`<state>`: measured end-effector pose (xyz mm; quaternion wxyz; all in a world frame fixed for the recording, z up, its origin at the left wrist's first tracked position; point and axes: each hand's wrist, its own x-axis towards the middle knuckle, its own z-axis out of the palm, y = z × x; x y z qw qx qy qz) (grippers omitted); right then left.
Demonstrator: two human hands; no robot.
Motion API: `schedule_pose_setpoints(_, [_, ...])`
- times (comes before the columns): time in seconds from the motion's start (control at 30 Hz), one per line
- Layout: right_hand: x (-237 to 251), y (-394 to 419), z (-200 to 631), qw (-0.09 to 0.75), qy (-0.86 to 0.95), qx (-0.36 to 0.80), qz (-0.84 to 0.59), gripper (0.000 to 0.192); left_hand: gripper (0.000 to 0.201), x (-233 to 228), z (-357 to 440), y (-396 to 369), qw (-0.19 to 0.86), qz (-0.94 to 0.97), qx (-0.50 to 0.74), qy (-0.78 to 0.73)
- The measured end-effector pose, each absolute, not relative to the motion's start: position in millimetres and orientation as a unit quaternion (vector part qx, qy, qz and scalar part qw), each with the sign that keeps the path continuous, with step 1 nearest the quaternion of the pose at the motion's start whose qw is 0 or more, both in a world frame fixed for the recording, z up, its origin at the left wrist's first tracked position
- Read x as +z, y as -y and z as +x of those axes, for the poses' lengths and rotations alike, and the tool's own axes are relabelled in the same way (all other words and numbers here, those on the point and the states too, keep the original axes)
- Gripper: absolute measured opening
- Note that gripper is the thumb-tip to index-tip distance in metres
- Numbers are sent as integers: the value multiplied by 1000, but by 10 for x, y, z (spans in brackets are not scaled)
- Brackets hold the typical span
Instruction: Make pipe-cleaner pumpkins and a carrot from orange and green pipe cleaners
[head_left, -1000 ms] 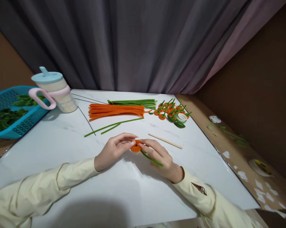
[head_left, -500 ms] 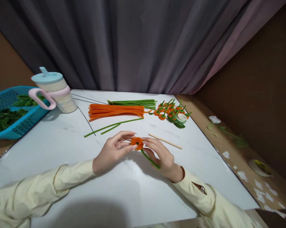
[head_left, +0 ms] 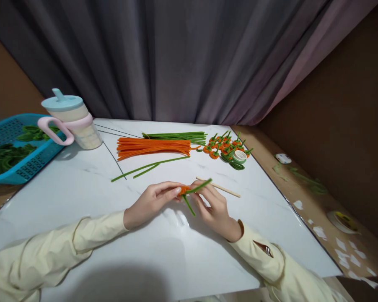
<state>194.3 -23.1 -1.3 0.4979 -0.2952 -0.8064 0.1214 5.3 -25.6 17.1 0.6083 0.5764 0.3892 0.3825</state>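
Note:
Both hands meet over the middle of the white table (head_left: 82, 188). My left hand (head_left: 151, 203) pinches a small orange pipe-cleaner flower (head_left: 183, 191) from the left. My right hand (head_left: 214, 207) holds the flower's green stem (head_left: 198, 188); one end points up to the right, the other hangs down toward me. Most of the flower is hidden between the fingertips. A thin wooden stick (head_left: 222, 188) lies just behind my right hand.
At the back lie a bundle of orange pipe cleaners (head_left: 154, 147), green pipe cleaners (head_left: 176, 136), two loose green ones (head_left: 145, 167), several finished orange flowers (head_left: 225, 144) and a tape roll (head_left: 239, 156). A lidded cup (head_left: 71, 119) and a blue basket (head_left: 13, 147) stand left.
The flower has turned from facing up to lying edge-on between the fingertips. The green stem now sticks out up to the right as well as down. Both hands stay in place.

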Motion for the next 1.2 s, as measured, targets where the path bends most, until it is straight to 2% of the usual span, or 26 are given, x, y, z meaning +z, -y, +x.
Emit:
schedule_pose_setpoints(0.13, [1,220,1890,495,773,198,-345,13,32,107,74,270,640,546,384,-380])
schedule_pose_setpoints(0.33, [-26,222,1884,488,754,225,-378,7,41,77,69,255,674,498,372,-398])
schedule_pose_setpoints(0.4, [-22,228,1900,498,745,206,-392,7,41,52,60,237,682,488,369,-401])
schedule_pose_setpoints(0.5, [-13,216,1927,518,744,155,-393,16,40,3,47,210,695,471,371,-397])
schedule_pose_setpoints(0.6, [-29,180,1945,497,770,132,-378,20,39,-26,39,193,720,443,368,-387])
schedule_pose_setpoints(0.83, [-114,135,1961,451,807,110,-365,15,25,21,31,173,759,390,368,-370])
schedule_pose_setpoints(1.2, [-142,132,1977,428,830,19,-357,11,21,12,19,152,755,364,375,-396])
